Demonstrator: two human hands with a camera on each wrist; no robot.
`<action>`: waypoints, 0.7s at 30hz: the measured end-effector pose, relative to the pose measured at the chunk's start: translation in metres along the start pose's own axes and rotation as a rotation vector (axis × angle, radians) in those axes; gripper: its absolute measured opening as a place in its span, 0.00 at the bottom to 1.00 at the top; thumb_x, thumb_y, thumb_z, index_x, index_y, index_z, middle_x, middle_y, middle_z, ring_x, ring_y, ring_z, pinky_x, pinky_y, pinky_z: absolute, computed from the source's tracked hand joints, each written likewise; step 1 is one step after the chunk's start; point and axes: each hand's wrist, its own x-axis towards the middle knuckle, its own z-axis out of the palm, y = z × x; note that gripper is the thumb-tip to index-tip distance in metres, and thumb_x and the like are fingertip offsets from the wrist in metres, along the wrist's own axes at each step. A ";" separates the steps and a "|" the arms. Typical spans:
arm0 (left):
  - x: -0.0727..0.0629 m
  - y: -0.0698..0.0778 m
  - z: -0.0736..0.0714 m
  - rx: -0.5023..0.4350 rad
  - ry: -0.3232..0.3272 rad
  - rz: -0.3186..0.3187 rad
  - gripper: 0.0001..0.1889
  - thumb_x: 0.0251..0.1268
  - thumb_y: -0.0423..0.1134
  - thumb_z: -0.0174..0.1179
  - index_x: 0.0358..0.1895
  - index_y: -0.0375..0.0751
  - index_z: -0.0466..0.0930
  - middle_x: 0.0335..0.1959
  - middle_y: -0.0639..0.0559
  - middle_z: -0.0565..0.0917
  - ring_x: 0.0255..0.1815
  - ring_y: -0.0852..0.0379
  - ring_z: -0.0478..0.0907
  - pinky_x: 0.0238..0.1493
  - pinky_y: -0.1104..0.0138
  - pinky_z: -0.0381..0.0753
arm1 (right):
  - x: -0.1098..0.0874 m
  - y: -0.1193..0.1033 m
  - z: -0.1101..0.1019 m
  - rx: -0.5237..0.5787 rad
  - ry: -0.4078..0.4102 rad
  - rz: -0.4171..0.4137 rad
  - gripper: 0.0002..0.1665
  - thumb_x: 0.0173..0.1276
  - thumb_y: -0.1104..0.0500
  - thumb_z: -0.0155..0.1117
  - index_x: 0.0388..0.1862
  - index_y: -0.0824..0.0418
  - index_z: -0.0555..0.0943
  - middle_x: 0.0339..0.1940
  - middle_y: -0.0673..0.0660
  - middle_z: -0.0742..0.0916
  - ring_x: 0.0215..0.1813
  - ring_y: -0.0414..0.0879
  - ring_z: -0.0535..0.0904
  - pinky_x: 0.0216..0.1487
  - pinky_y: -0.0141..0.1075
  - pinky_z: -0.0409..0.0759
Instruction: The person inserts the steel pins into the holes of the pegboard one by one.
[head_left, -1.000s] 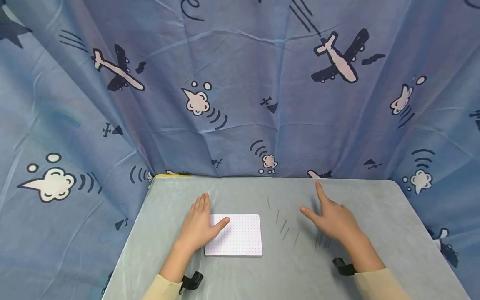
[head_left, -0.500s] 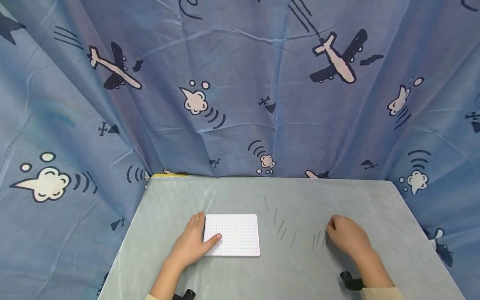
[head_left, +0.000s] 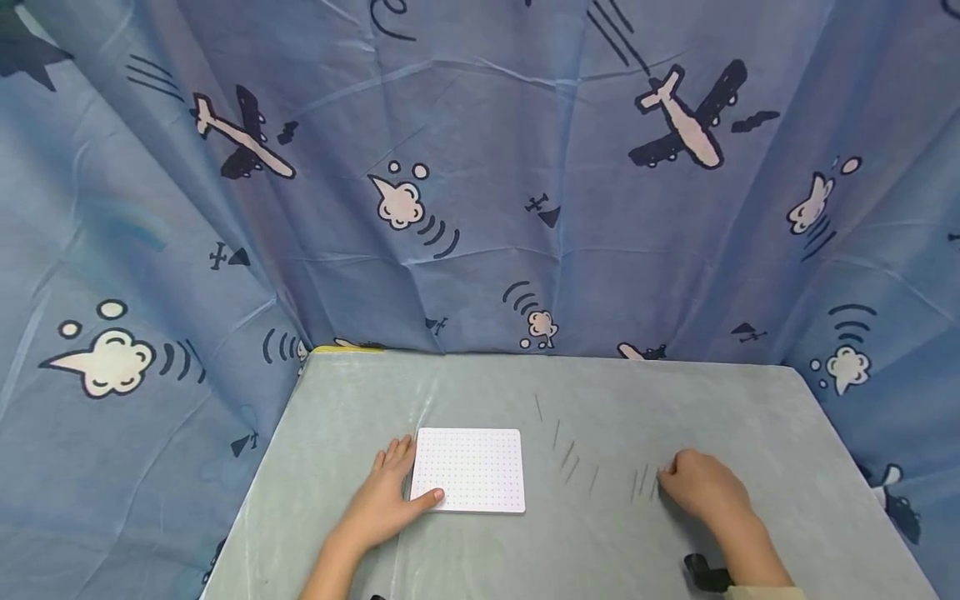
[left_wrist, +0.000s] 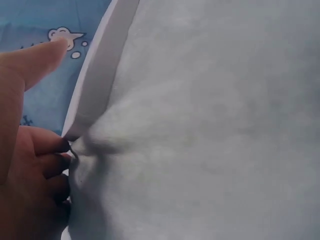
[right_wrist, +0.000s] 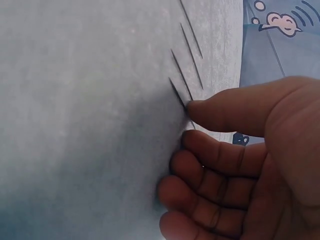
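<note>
From my head, I see my left hand (head_left: 378, 500) spread wide, its fingers laid along the left side of the white dotted board (head_left: 469, 471) and its thumb reaching over the near left corner. The board lies left of the middle of the table (head_left: 487, 567), its long axis running left to right. To its right the thin dark needles (head_left: 567, 455) lie in a loose, curving row; most run near to far with the far end leaning right, while the leftmost leans left. My right hand (head_left: 708, 487) is at the right end of that row, fingers curled in, their tips hard to make out.

From my left wrist, the thumb stands apart from the bent fingers, whose shadowed tips meet the corner of the board. Only a pale side of it shows, running out of view.

From my right wrist, the gap between thumb and forefinger is narrow. My thumb tip overlaps the rightmost needle (right_wrist: 178, 93), near end bare, far part partly hidden; whether I pinch it or only touch it, I cannot tell
</note>
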 end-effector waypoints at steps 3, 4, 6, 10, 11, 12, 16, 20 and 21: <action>-0.004 -0.003 0.003 0.002 0.021 0.025 0.57 0.63 0.67 0.74 0.84 0.31 0.65 0.84 0.31 0.65 0.87 0.29 0.54 0.87 0.36 0.50 | 0.002 0.000 0.003 -0.001 -0.003 0.003 0.14 0.76 0.56 0.64 0.31 0.64 0.83 0.27 0.55 0.80 0.30 0.51 0.74 0.32 0.47 0.78; -0.006 -0.004 0.003 0.001 0.022 0.030 0.57 0.62 0.68 0.75 0.84 0.31 0.65 0.84 0.31 0.65 0.87 0.30 0.54 0.87 0.37 0.50 | 0.002 0.000 0.004 -0.002 -0.002 0.001 0.14 0.75 0.56 0.64 0.31 0.64 0.83 0.27 0.55 0.80 0.30 0.51 0.74 0.32 0.47 0.77; -0.009 -0.006 0.004 -0.006 0.019 0.034 0.59 0.59 0.68 0.76 0.84 0.32 0.65 0.84 0.32 0.65 0.87 0.30 0.54 0.87 0.37 0.49 | 0.002 -0.001 0.005 -0.004 0.001 0.000 0.13 0.74 0.57 0.64 0.30 0.64 0.82 0.26 0.55 0.79 0.30 0.51 0.73 0.31 0.46 0.75; -0.013 -0.010 0.007 -0.017 -0.005 0.017 0.61 0.54 0.70 0.79 0.85 0.37 0.65 0.86 0.35 0.64 0.89 0.33 0.52 0.88 0.40 0.47 | 0.001 -0.004 0.005 -0.007 0.006 0.010 0.14 0.70 0.59 0.63 0.24 0.59 0.78 0.23 0.54 0.75 0.28 0.50 0.71 0.28 0.43 0.70; -0.014 -0.011 0.007 -0.015 -0.013 0.008 0.62 0.53 0.70 0.79 0.86 0.38 0.64 0.86 0.37 0.63 0.89 0.35 0.51 0.89 0.41 0.46 | 0.001 -0.005 0.005 -0.007 0.005 0.018 0.14 0.69 0.59 0.63 0.22 0.59 0.76 0.22 0.53 0.74 0.27 0.49 0.71 0.27 0.43 0.69; -0.015 -0.011 0.008 -0.011 -0.016 0.005 0.63 0.52 0.70 0.80 0.86 0.39 0.65 0.86 0.37 0.63 0.89 0.36 0.51 0.89 0.42 0.46 | 0.001 -0.006 0.005 -0.008 0.002 0.029 0.15 0.69 0.59 0.63 0.21 0.58 0.75 0.22 0.53 0.73 0.27 0.49 0.70 0.27 0.42 0.68; -0.016 -0.011 0.009 0.011 -0.023 -0.014 0.63 0.50 0.70 0.81 0.86 0.39 0.65 0.86 0.41 0.63 0.90 0.41 0.49 0.90 0.46 0.45 | 0.001 -0.011 0.003 -0.012 -0.021 0.074 0.14 0.67 0.59 0.63 0.21 0.59 0.75 0.22 0.54 0.73 0.26 0.50 0.71 0.26 0.42 0.70; -0.017 -0.012 0.009 0.033 -0.004 -0.012 0.60 0.53 0.66 0.81 0.85 0.38 0.67 0.86 0.42 0.64 0.90 0.43 0.50 0.90 0.48 0.45 | 0.000 -0.014 0.002 -0.017 -0.052 0.093 0.10 0.67 0.60 0.62 0.28 0.65 0.81 0.24 0.58 0.77 0.28 0.52 0.73 0.26 0.43 0.73; -0.017 -0.012 0.009 0.038 0.001 -0.011 0.59 0.53 0.65 0.81 0.84 0.37 0.67 0.86 0.43 0.64 0.90 0.43 0.51 0.90 0.48 0.45 | 0.000 -0.014 0.002 -0.020 -0.057 0.093 0.10 0.67 0.60 0.62 0.29 0.66 0.81 0.25 0.58 0.78 0.28 0.52 0.73 0.27 0.44 0.73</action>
